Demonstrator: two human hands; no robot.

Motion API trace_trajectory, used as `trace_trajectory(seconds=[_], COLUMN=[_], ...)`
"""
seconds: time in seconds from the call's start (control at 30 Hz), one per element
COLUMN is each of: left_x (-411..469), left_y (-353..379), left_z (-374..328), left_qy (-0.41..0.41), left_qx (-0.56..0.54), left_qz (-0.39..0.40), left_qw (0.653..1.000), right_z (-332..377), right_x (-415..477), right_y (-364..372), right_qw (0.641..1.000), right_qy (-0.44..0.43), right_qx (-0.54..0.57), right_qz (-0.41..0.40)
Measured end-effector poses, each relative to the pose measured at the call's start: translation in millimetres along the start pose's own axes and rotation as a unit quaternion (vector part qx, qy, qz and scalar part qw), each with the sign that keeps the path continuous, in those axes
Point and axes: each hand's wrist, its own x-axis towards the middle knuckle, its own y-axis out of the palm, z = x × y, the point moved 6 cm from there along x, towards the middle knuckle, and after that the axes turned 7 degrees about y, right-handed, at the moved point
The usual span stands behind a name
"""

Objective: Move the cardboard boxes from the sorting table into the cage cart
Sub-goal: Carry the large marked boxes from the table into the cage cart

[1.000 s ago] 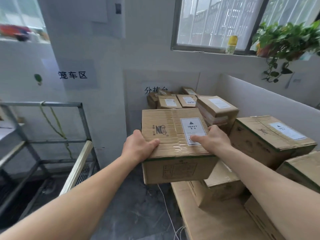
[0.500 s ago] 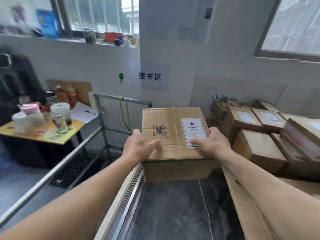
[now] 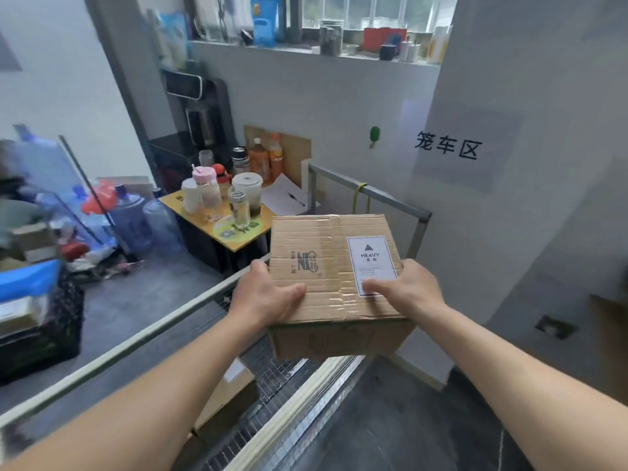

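I hold a brown cardboard box (image 3: 326, 263) with a white HEAVY label in the air, between both hands. My left hand (image 3: 263, 297) grips its left side with the thumb lying on the top face. My right hand (image 3: 406, 288) grips the right side, thumb across the label. The box hangs over the cage cart (image 3: 370, 193), a grey metal frame with a wire mesh floor. Another cardboard box (image 3: 226, 399) lies inside the cart, below my left forearm. The sorting table is out of view.
A small yellow-topped table (image 3: 204, 220) with cups and bottles stands just beyond the cart. Water jugs (image 3: 132, 215) and clutter sit on the floor at left, a black crate (image 3: 44, 331) nearer. A wall with a printed sign (image 3: 448, 149) rises on the right.
I have turned left with the box in both hands. The sorting table and its boxes have left the view, and the box now hangs over the cage cart. My grip is unchanged.
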Motion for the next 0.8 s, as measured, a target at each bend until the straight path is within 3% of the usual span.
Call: trace_trajectory(seconds=[0.37,0.8], left_x=[43,118], left_y=[-3,32], left_z=[90,194], left_qy=[-0.121,-0.208], left_qx=[-0.034,-0.092], left_qz=[-0.048,-0.059], left_qw=[0.991,0.972], right_z=[62,86], right_x=[80,163], right_y=[108,219], right_qw=[0.990,0.978], right_qy=[-0.076,-0.083], right_qx=[-0.056,-0.137], right_qz=[0.104,0.134])
